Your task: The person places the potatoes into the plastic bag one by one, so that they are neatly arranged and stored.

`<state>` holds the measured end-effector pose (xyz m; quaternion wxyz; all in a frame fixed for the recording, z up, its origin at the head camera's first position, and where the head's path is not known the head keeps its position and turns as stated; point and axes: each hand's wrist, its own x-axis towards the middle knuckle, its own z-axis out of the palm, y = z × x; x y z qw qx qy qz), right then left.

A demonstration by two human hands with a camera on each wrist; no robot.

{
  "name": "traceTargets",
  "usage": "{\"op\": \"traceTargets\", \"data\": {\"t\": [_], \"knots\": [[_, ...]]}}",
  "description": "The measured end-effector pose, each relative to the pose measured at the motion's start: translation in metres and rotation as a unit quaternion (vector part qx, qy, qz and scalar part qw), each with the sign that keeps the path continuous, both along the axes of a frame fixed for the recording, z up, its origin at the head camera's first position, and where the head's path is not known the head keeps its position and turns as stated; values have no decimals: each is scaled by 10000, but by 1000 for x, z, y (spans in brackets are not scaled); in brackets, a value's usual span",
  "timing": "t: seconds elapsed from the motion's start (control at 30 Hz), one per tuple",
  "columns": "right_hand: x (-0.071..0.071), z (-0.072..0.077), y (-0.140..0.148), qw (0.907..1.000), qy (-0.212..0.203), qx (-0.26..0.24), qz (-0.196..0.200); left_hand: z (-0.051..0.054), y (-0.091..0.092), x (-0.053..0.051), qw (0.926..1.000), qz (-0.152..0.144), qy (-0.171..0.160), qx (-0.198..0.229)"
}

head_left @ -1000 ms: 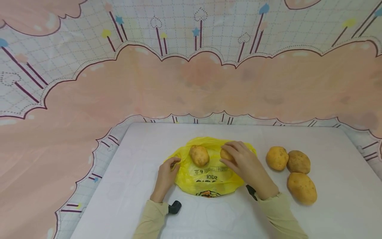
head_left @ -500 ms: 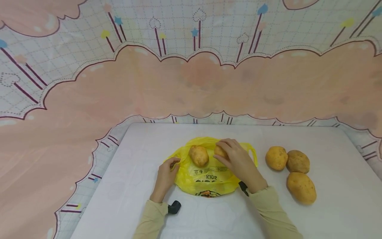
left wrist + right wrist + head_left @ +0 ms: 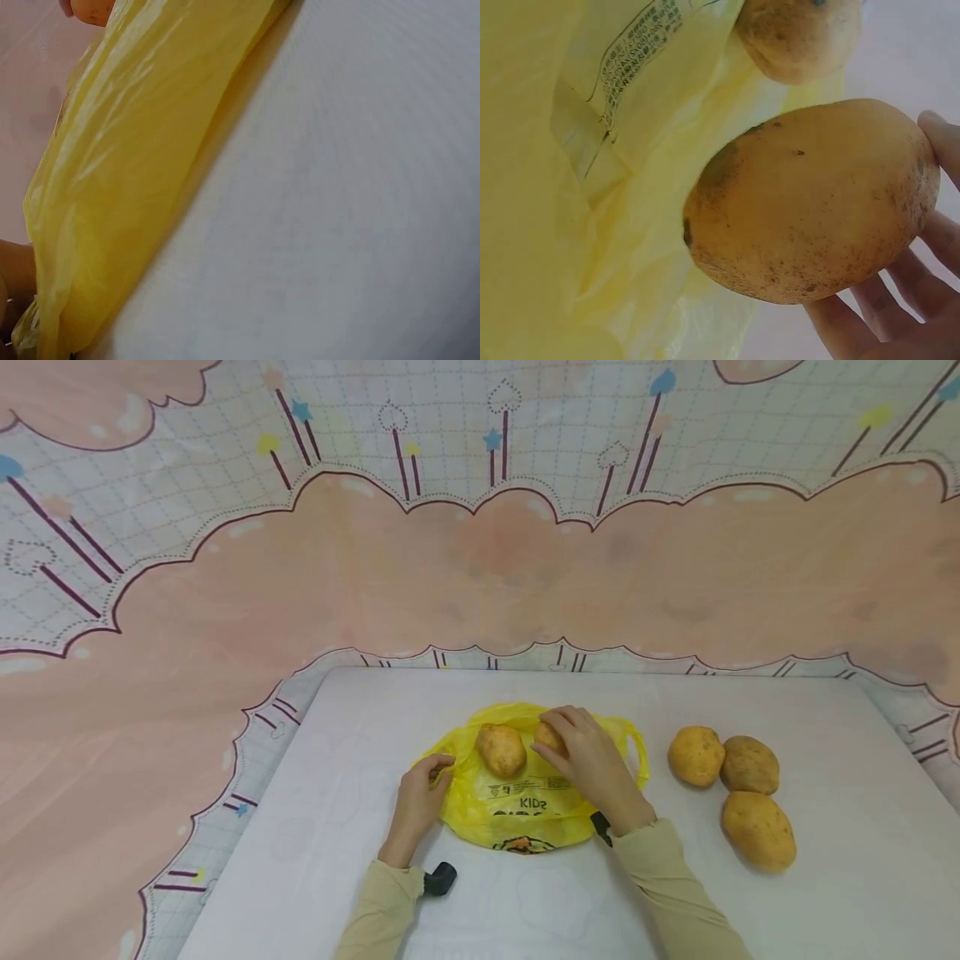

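Note:
A yellow plastic bag [image 3: 540,827] with dark print lies spread on the white table. My left hand [image 3: 417,802] pinches its left edge between thumb and fingers; in the left wrist view the bag [image 3: 142,150] hangs from fingers partly cut off by the frame. One potato [image 3: 501,750] lies on the bag, left of centre. My right hand [image 3: 596,764] grips another potato [image 3: 810,202] over the bag's right half, thumb on one side and fingers on the other. The fingers hide most of that potato in the head view.
Right of the bag, three potatoes [image 3: 750,766] lie close together on the table [image 3: 840,910]. A bag handle loop [image 3: 639,752] sticks out beside my right hand. Dark wrist cameras [image 3: 440,879] sit on both wrists. A patterned cloth [image 3: 480,577] hangs behind the table.
My right hand has moved left over the bag with its potato, closer to the potato lying there. The left hand stays at the bag's edge.

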<state>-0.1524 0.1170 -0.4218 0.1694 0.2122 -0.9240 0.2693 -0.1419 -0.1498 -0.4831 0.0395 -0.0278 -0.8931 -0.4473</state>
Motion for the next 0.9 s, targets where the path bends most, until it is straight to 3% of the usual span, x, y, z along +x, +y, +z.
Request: {"op": "traceTargets", "data": {"t": [0.27, 0.9], "knots": [[-8, -8, -2, 9997, -92, 189, 91, 0, -1, 1, 10000, 27, 16, -52], [-22, -10, -13, 9978, -360, 533, 157, -1, -1, 0, 9999, -49, 159, -22]]}}
